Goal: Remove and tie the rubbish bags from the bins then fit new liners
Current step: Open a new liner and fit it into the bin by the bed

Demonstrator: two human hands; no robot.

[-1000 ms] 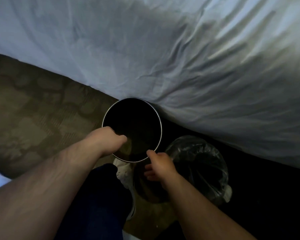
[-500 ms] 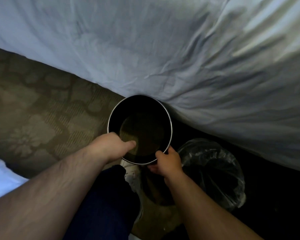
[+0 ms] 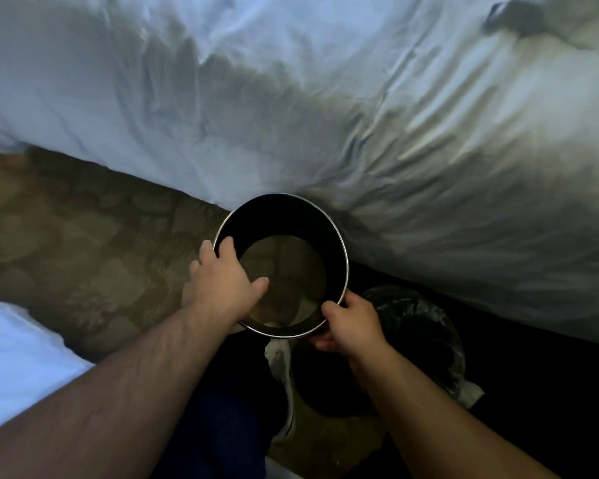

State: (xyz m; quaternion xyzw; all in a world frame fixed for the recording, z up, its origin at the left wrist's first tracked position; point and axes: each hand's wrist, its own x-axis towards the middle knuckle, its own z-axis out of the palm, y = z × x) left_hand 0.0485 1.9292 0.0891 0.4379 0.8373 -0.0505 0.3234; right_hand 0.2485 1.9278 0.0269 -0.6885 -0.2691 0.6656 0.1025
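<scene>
A round black bin with a silver rim (image 3: 340, 243) is held up in front of me, with no liner in it and its brownish bottom showing. My left hand (image 3: 222, 281) lies over the left side of the rim, fingers stretched along it and thumb inside. On the near right edge, my right hand (image 3: 351, 323) grips the rim, thumb on top and fingers curled under the outside. Just to the right and below stands a second dark bin with a clear plastic liner (image 3: 419, 326), partly behind my right forearm.
A bed with a crumpled white sheet (image 3: 395, 133) fills the top and right, touching the bin's far side. Patterned brown carpet (image 3: 101, 236) lies to the left. My dark trouser leg (image 3: 229, 409) and white shoe (image 3: 279, 361) are below the bin. White fabric (image 3: 14, 357) sits at the lower left.
My left hand has slid from the near rim further round the left side and its fingers have straightened. My right hand keeps its grip. The bin now faces me more squarely.
</scene>
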